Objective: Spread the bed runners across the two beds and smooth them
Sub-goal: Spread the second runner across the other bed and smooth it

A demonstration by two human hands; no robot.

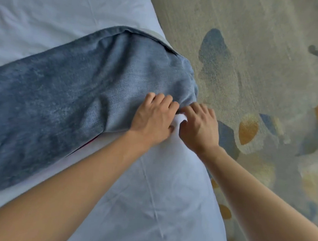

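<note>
Head view. Blue bed runner (62,98) of soft, velvety cloth, mottled lighter and darker, laid slantwise across the white bed (158,195) from the left edge of the picture to the bed's right-hand edge. Rumpled at that end: a raised fold along the far edge, a deep crease running down the middle, and the cloth gathered into small puckers at the near corner where it drops over the side of the mattress. A thin strip of red just showing under the near edge of the runner, lower left of the wrists.

Left hand (154,120) palm down on the runner's near corner, fingers (163,100) curled and digging into the gathered cloth, thumb tucked under at the white sheet. Right hand (201,125) just beside it, almost touching, at the very edge of the bed; fingers bent, tips buried in the puckered runner cloth at the corner, pinching it. Both forearms bare, reaching in from the bottom of the picture over the white sheet.

White bedding creased on both sides of the runner. To the right, patterned carpet (262,52) in beige with blue, grey and ochre blotches, lying below the bed's edge. Nothing lying on the runner apart from the two hands.
</note>
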